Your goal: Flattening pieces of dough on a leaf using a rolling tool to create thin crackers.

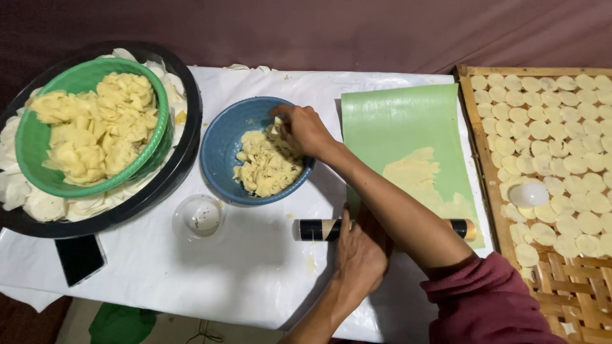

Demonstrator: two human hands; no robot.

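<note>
At the centre of the frame the right hand (305,129) reaches across into the round blue bowl (220,150), fingers pinched narrow on a lump of the pale yellow dough (266,167) near the bowl's upper right rim. Lower centre, the left hand (361,253) rests with its fingers flat over the black-and-gold cylindrical rolling pin (319,230), which lies on the white-covered bench (242,274) at the lower edge of the light green plastic sheet (398,118). A clear round cup (198,216) stands just below the bowl.
</note>
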